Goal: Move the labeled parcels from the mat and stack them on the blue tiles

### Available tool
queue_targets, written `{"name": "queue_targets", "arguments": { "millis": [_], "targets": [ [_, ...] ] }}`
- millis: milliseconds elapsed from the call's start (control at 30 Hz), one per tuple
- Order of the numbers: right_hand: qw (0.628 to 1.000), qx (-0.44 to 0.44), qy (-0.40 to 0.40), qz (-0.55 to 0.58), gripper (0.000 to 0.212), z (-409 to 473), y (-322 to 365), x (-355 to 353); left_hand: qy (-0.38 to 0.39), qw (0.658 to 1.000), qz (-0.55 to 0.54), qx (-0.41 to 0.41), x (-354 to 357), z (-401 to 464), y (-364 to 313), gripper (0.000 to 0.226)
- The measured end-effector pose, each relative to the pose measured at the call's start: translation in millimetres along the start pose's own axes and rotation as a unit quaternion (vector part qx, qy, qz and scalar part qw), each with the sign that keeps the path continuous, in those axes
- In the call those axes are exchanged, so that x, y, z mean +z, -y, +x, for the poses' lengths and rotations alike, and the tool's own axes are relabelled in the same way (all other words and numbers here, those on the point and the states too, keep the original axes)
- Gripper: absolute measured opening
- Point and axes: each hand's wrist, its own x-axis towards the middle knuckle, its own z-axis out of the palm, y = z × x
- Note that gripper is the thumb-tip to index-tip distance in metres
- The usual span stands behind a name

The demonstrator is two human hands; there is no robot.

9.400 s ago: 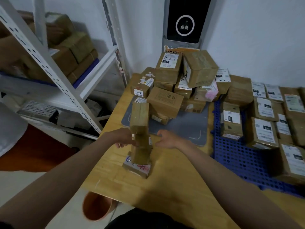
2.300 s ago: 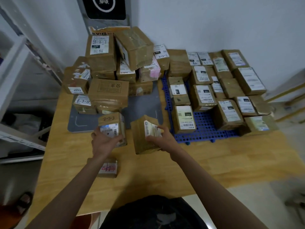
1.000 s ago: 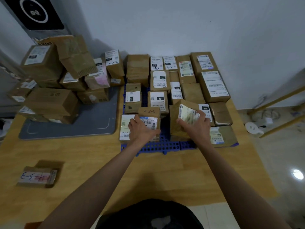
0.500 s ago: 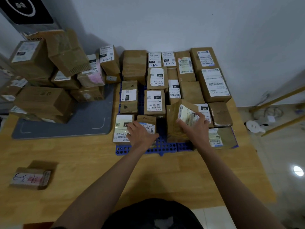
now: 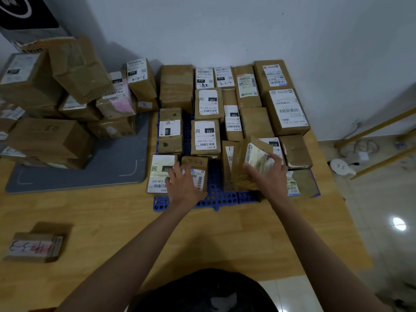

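Both hands are at the near edge of the blue tiles (image 5: 216, 200), which lie on the wooden table (image 5: 225, 239) against the wall. The left hand (image 5: 183, 186) rests palm-down with fingers spread loosely over a small box (image 5: 198, 171) marked "7-3-3" in pen; that box sits flat in the front row, its long axis running away from the person, its printed label facing up, just beside a white-labeled parcel (image 5: 158, 174) to its left. The right hand (image 5: 267, 176) grips a larger brown parcel (image 5: 245, 165), fingers curled over its top and right side. This parcel is tilted, standing on its near lower edge on the tiles, with its yellowish label facing up and toward the person's right; its long axis rises away from the person and leans left. It stands between a narrow upright box (image 5: 227, 163) on its left and a flat labeled parcel (image 5: 301, 183) at the tiles' right front corner. More parcels fill the tiles in rows behind. On the gray mat (image 5: 117, 170) to the left a pile of boxes (image 5: 67, 104) is heaped. One small box (image 5: 33, 246) with red writing lies alone near the table's left front.
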Motion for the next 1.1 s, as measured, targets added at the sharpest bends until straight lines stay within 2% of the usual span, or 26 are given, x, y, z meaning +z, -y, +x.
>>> {"name": "queue_targets", "arguments": {
  "millis": [133, 233, 467, 733, 900, 1000, 1100],
  "targets": [
    [1.000, -0.005, 0.014, 0.006, 0.096, -7, -3, 4, 0.066, 0.997, 0.026, 0.009, -7, 2, 16, 0.132],
    [1.000, -0.020, 0.015, -0.007, 0.096, -15, -4, 8, 0.118, 0.993, 0.020, -0.005, -9, 2, 24, 0.128],
    [0.993, -0.075, 0.004, -0.090, 0.092, -36, -5, 27, 0.074, 0.997, 0.022, 0.008, -7, 1, 23, 0.101],
    [0.994, -0.080, 0.012, -0.069, 0.093, -44, -16, 28, 0.032, 0.999, 0.020, 0.010, -3, 0, 18, 0.098],
    [0.997, -0.052, -0.009, -0.060, 0.089, -39, -21, 10, 0.012, 0.998, -0.037, 0.043, 1, -4, 3, 0.097],
    [0.998, -0.034, -0.031, -0.043, 0.086, -35, -24, 1, -0.004, 0.991, -0.088, 0.102, 5, -7, -18, 0.084],
    [0.999, -0.014, -0.044, -0.023, 0.085, -31, -27, -7, 0.029, 0.978, -0.164, 0.128, 9, -8, -43, 0.073]
  ]
}}
